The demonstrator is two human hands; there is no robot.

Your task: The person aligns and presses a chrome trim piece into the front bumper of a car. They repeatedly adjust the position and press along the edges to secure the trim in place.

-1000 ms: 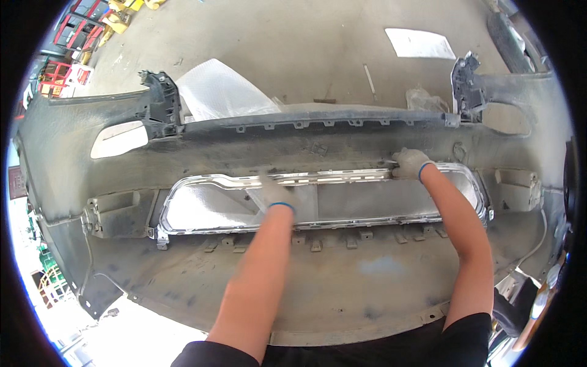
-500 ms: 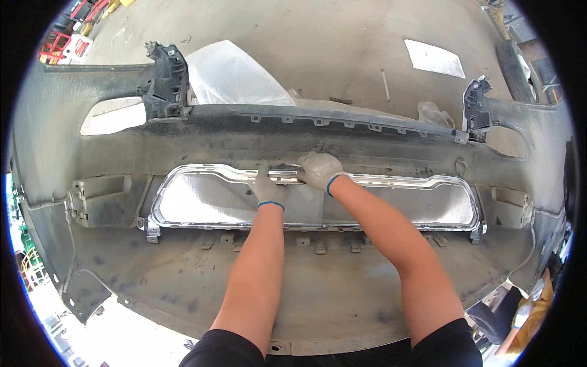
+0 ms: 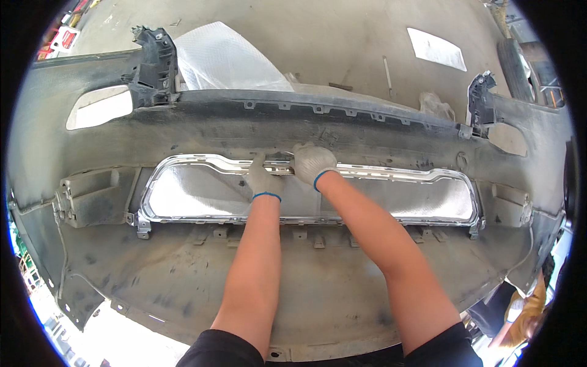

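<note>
A large grey car bumper (image 3: 183, 269) lies inside-up in front of me, dusty and scuffed. A chrome grille frame (image 3: 379, 176) is set in its central opening. My left hand (image 3: 262, 178), in a white glove with a blue cuff, rests on the middle of the frame's upper rail with fingers pressed on it. Just to the right, my right hand (image 3: 310, 163), gloved the same way, is closed over the top of that rail. Both forearms reach up from the lower edge.
Black mounting brackets stand at the bumper's far corners, left (image 3: 153, 64) and right (image 3: 483, 107). A sheet of white foam wrap (image 3: 223, 58) and a pale panel (image 3: 437, 49) lie on the concrete floor beyond. A tyre (image 3: 520, 61) sits at the far right.
My right hand has slid left along the upper rail from the frame's right part to the middle, beside my left hand. The view has shifted slightly with my head.
</note>
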